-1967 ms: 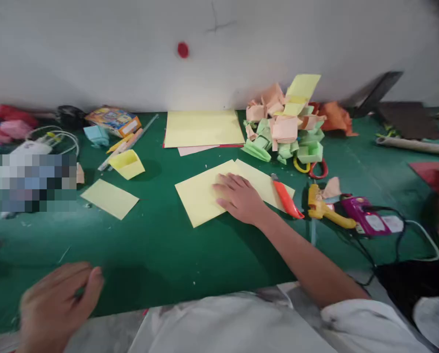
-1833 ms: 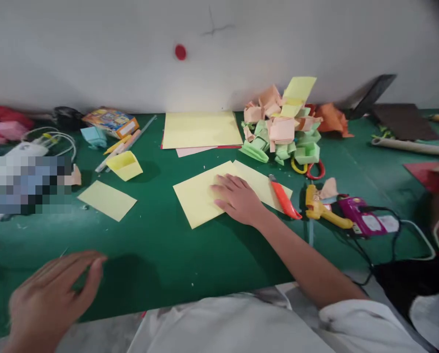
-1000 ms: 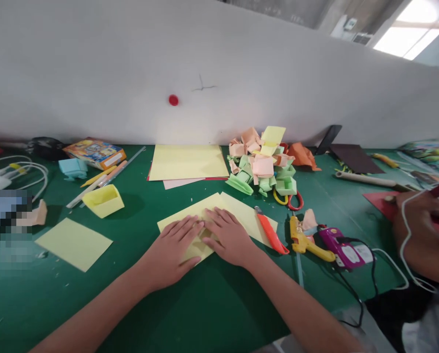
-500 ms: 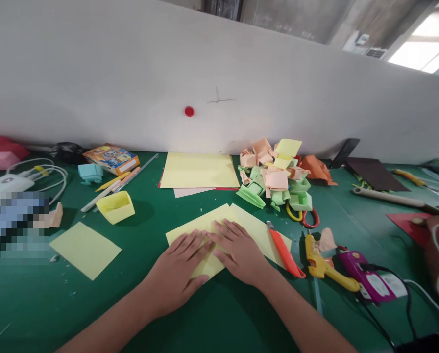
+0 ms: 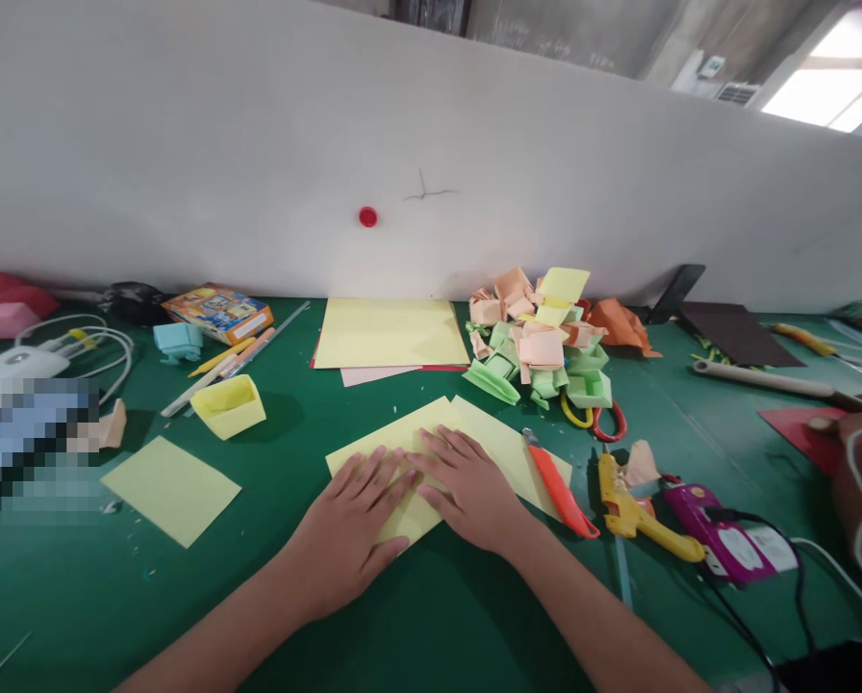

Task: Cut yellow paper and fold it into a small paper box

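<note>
My left hand (image 5: 355,534) lies flat, fingers stretched, on a pale yellow sheet of paper (image 5: 417,515) in front of me. Pressed flat on the same sheet is my right hand (image 5: 467,486), its fingertips close to those of the left. Neither hand grasps anything. Parts of the sheet are hidden beneath both palms. A second yellow sheet (image 5: 499,438) sits beside it on the right, and a red utility knife (image 5: 557,486) rests across that one. To the left lie a yellow square of paper (image 5: 172,491) and a small folded yellow paper box (image 5: 229,406).
Folded paper pieces (image 5: 539,346) are heaped at the back right, with scissors handles (image 5: 608,422) beside them. A yellow glue gun (image 5: 644,520) and a purple device (image 5: 720,539) with cords lie right. Stacked yellow paper (image 5: 394,334) lies by the white partition (image 5: 272,164).
The camera view has shifted very slightly. Both hands stay flat on the yellow sheet in nearly the same place.
</note>
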`<state>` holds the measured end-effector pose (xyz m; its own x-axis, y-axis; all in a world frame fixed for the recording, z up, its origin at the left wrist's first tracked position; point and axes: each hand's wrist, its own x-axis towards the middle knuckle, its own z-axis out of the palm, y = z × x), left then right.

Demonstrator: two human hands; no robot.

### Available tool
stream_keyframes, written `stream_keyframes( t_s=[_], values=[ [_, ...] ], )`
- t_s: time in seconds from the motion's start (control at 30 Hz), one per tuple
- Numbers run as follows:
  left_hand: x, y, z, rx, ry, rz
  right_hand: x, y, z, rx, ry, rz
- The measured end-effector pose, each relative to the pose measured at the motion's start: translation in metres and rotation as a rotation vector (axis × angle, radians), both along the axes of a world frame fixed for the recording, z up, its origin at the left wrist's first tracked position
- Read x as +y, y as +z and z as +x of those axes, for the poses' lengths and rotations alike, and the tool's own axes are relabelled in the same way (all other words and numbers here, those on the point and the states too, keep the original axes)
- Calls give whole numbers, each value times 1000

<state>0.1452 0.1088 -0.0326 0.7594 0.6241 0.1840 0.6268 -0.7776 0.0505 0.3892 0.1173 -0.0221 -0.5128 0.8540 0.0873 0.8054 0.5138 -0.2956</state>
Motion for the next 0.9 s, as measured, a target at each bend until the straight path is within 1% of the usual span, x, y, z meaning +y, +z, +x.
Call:
stream_keyframes(
  t_s=[0.3, 0.43, 0.57, 0.67, 0.77, 0.9],
  values=[
    [1, 2, 1, -18, -8, 38, 0, -2, 0, -7, 3, 17],
    [-2, 9, 3, -72, -79, 44, 0, -1, 0, 9, -12, 10],
    [-6, 18, 7, -183, -141, 80, -1, -1, 0, 21, -27, 5],
    [-8, 24, 9, -264, -217, 87, -1, -1, 1, 18, -23, 3],
    [-7, 26, 10, -287, -269, 60, -1, -1, 2, 12, -23, 1],
    [-8, 25, 9, -272, -280, -24, -1, -1, 1, 6, -26, 3]
  ],
)
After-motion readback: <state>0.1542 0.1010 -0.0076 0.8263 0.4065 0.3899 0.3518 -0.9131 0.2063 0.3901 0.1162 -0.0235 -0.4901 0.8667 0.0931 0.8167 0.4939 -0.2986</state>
